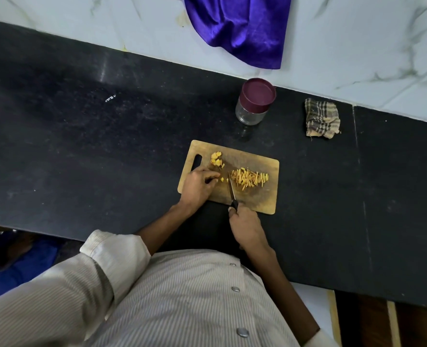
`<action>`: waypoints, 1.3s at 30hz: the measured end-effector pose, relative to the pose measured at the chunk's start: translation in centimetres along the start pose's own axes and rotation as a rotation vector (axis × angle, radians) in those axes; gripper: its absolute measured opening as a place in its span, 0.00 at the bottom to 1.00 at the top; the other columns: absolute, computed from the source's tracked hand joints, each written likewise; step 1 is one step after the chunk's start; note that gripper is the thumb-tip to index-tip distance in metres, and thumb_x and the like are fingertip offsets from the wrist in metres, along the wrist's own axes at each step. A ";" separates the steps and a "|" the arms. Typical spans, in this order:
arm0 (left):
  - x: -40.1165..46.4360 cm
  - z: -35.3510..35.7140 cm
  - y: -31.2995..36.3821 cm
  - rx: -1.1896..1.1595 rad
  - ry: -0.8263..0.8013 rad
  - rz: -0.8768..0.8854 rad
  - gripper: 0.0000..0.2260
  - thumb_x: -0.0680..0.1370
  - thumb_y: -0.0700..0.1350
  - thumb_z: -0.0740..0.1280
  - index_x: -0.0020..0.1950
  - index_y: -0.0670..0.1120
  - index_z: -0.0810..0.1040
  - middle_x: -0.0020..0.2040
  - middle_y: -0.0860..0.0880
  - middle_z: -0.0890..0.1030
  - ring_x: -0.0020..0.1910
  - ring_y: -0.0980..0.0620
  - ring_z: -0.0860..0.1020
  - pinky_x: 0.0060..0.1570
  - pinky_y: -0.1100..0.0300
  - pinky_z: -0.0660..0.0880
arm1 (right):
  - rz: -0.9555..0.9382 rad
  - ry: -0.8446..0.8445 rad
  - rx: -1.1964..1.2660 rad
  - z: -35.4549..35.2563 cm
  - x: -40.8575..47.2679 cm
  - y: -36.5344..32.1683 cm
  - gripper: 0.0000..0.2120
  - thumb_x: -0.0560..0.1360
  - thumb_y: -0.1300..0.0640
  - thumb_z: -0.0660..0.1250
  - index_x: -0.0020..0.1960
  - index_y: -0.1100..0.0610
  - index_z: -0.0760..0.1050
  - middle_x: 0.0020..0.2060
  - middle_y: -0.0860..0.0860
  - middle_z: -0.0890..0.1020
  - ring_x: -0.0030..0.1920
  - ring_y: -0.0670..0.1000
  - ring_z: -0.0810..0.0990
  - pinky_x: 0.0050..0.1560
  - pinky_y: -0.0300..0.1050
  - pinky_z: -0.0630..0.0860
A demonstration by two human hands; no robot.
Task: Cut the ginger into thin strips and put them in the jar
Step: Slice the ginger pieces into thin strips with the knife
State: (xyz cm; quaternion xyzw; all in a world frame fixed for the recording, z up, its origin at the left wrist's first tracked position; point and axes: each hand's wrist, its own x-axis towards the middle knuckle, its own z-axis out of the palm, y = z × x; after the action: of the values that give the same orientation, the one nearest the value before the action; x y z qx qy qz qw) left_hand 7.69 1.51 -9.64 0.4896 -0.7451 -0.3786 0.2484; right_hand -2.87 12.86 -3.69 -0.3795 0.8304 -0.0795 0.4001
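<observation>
- The right hand [246, 229] is nearest, just off the near edge of the board [262, 199]. Its fingers are curled round the black handle of the knife [232, 194].
- The knife blade lies on the board and points away from the person, between the two hands' work.
- The left hand [198, 185] rests on the left part of the board. Its fingers are bent and pinch small bits of ginger [222, 179] against the wood.
- A pile of thin ginger strips [250, 177] lies on the board, just right of the blade.
- A few thicker ginger chunks [217, 159] sit at the far left of the board, beside its handle hole.
- The board lies on the dark counter [107, 146].
- The jar [255, 102] stands behind the board, apart from it. Its dark red lid is on.
- A checked rag [322, 118] lies right of the jar.
- A blue cloth [242, 26] hangs behind the jar, on the white wall.
</observation>
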 end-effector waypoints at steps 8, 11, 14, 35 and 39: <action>-0.2 -0.5 -0.1 -0.055 0.045 -0.084 0.11 0.75 0.34 0.67 0.54 0.43 0.83 0.50 0.50 0.79 0.40 0.61 0.75 0.45 0.65 0.75 | -0.066 -0.042 -0.052 1.0 -0.1 -0.9 0.15 0.84 0.51 0.55 0.60 0.61 0.72 0.58 0.61 0.79 0.59 0.62 0.77 0.58 0.54 0.74; -0.3 -0.5 0.2 -0.063 0.057 -0.098 0.11 0.76 0.33 0.66 0.55 0.43 0.81 0.50 0.49 0.79 0.41 0.59 0.76 0.45 0.64 0.76 | -0.042 -0.017 -0.050 0.8 0.1 -0.2 0.15 0.84 0.51 0.55 0.61 0.61 0.71 0.58 0.61 0.79 0.59 0.62 0.78 0.59 0.56 0.74; -0.3 -0.4 0.1 -0.065 0.055 -0.107 0.10 0.76 0.33 0.66 0.54 0.43 0.81 0.50 0.50 0.79 0.41 0.59 0.75 0.44 0.62 0.76 | -0.006 0.020 -0.017 0.1 0.3 0.6 0.16 0.84 0.52 0.54 0.63 0.61 0.71 0.58 0.61 0.78 0.59 0.62 0.77 0.58 0.54 0.75; 2.8 -1.0 1.2 0.193 -0.016 -0.009 0.09 0.77 0.43 0.68 0.56 0.47 0.82 0.54 0.52 0.76 0.49 0.55 0.76 0.51 0.59 0.74 | -0.054 0.034 0.100 -0.4 0.5 1.1 0.16 0.84 0.49 0.55 0.62 0.58 0.72 0.54 0.58 0.79 0.53 0.59 0.80 0.51 0.63 0.80; 2.9 -1.2 1.4 0.164 -0.001 0.001 0.07 0.76 0.41 0.69 0.53 0.46 0.83 0.53 0.52 0.77 0.48 0.56 0.76 0.51 0.60 0.74 | -0.057 0.030 0.093 -0.5 0.4 1.0 0.15 0.84 0.49 0.55 0.61 0.58 0.73 0.53 0.57 0.79 0.53 0.58 0.80 0.51 0.62 0.80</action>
State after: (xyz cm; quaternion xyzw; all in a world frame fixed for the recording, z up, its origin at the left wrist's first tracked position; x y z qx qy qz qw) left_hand 6.69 -1.18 -7.80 0.5076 -0.7742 -0.3163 0.2073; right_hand -3.95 13.22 -4.09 -0.3830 0.8205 -0.1352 0.4022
